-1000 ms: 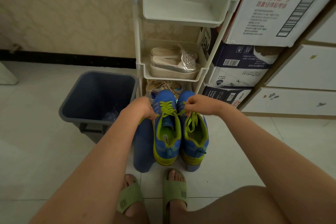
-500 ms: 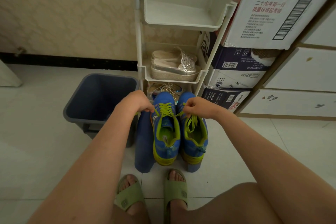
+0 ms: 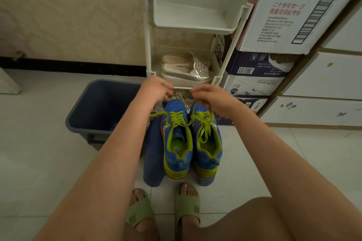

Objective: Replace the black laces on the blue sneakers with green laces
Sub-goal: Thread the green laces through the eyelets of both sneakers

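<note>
Over the blue sneakers [image 3: 177, 143] on a blue stool [image 3: 153, 154], the right hand [image 3: 209, 97] pinches a green lace [image 3: 208, 121], while the left hand [image 3: 156, 88] is curled and I cannot tell whether it holds anything.

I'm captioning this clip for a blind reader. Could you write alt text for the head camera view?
A person's right hand pinches a green lace rising from the right of two green-laced blue mesh sneakers, while the left hand hovers curled above their toes. The sneakers stand on a blue stool beside a dark grey plastic bin, before a white plastic shoe rack.
</note>
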